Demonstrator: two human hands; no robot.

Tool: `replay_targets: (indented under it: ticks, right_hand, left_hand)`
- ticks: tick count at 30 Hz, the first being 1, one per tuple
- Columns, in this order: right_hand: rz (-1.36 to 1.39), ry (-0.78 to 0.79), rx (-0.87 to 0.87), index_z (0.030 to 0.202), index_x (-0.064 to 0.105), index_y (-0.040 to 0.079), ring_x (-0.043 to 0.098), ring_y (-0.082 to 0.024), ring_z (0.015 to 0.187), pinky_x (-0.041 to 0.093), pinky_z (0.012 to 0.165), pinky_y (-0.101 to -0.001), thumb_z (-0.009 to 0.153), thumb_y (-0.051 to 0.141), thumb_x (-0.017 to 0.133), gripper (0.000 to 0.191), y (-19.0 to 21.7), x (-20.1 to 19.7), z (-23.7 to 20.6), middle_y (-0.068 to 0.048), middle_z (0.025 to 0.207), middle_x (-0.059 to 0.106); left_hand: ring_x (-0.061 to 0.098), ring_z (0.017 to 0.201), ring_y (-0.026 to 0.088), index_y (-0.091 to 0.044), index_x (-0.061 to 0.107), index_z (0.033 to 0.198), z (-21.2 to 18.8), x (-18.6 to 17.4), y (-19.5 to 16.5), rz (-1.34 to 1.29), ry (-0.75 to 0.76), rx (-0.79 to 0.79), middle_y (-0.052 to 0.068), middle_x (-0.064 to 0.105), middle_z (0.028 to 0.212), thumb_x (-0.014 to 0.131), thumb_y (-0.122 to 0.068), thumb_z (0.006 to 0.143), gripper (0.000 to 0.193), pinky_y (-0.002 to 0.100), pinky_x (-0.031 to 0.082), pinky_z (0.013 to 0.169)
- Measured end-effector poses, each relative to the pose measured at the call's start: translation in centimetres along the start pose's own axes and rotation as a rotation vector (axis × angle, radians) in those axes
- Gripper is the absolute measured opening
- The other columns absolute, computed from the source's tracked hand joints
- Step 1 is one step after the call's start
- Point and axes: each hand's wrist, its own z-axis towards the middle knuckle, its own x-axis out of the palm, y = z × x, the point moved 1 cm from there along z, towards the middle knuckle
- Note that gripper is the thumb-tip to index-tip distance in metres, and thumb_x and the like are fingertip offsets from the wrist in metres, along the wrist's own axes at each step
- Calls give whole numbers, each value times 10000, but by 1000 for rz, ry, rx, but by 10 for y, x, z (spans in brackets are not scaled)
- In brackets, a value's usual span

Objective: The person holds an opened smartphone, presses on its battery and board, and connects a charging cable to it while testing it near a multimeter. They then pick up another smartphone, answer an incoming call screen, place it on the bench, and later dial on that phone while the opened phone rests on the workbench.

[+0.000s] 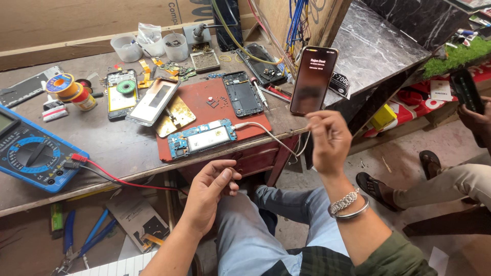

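Right hand (331,140) is raised at centre-right of the frame, fingers pinched on the lower edge of a smartphone (313,80), which I see standing nearly upright with its lit screen facing the camera. Its long axis runs bottom to top, tipped slightly right; the whole body of the phone lies above the fingertips, toward the upper middle of the frame.

Left hand (210,191) sits low at centre, palm up, fingers loosely curled and holding nothing. It is well apart from the phone, so the right hand is plainly the nearer one.

Just above the left hand, at the bench edge, an opened phone chassis (202,138) lies on a red mat (215,110), a white cable (266,134) plugged into its right end. A blue multimeter (31,156) rests at the left edge of the frame.

A second person's hand (473,115) holds a dark phone at far right.
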Motion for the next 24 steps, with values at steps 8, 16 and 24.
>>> replay_targets:
  ticks: [8, 16, 24]
  right_hand:
    - [222, -188, -15, 1413, 331, 94, 419, -279, 1494, 379, 1273, -433, 1015, -23, 672, 536, -65, -16, 28, -161, 1615, 318]
    - [114, -119, 21, 1451, 274, 75, 365, -301, 1528, 362, 1296, -452, 1004, -36, 666, 605, -74, -9, 27, -188, 1637, 264]
    - [-121, 24, -32, 1446, 253, 61, 368, -320, 1556, 448, 1248, -436, 979, -67, 661, 633, -45, 0, 26, -220, 1670, 200]
  left_hand:
    - [637, 806, 123, -28, 660, 1224, 2, 0, 0, 21, -3, 14, 72, 701, 983, 659, -170, 963, 297, 285, 528, 748]
    - [638, 804, 117, -25, 662, 1220, 4, -1, 4, 42, -19, -5, 75, 702, 976, 650, -161, 967, 287, 286, 534, 747]
    - [638, 797, 118, -26, 658, 1205, 5, -1, 3, 50, -56, -12, 76, 704, 975, 641, -158, 971, 269, 286, 532, 737]
